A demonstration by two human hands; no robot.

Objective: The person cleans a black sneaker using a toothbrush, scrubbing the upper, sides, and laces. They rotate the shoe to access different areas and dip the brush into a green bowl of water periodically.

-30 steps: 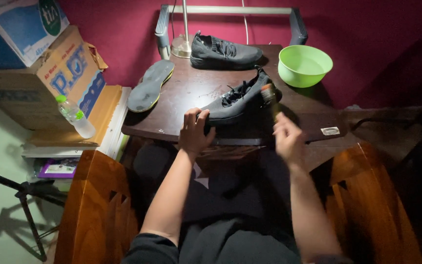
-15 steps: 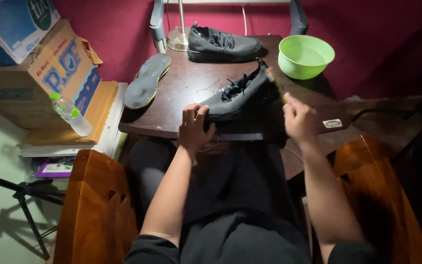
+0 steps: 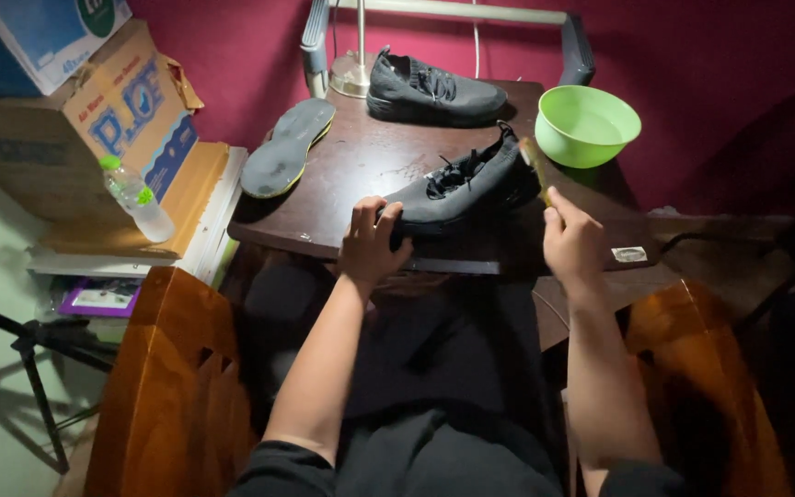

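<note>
The dark grey shoe (image 3: 457, 189) lies on its side near the front edge of the dark wooden surface (image 3: 361, 161), toe toward you at about 7 o'clock, heel up at 1 o'clock. Your left hand (image 3: 370, 244) presses on its toe, fingers curled over the upper and closed on it. Your right hand (image 3: 572, 244) sits at 3 o'clock of the shoe, fingers closed around the handle of a small brush (image 3: 534, 164) whose head touches the heel.

At 12 o'clock of the shoe, a second dark shoe (image 3: 434, 90) stands upright by a lamp base (image 3: 353, 78). A green bowl (image 3: 586, 124) rests at 2 o'clock, near the heel. A grey insole (image 3: 287, 147) hangs over the surface's edge at 10 o'clock. Farther out at 9 o'clock, a plastic bottle (image 3: 135, 195) leans against cardboard boxes (image 3: 112, 101). Wooden chair arms (image 3: 172, 387) flank your lap.
</note>
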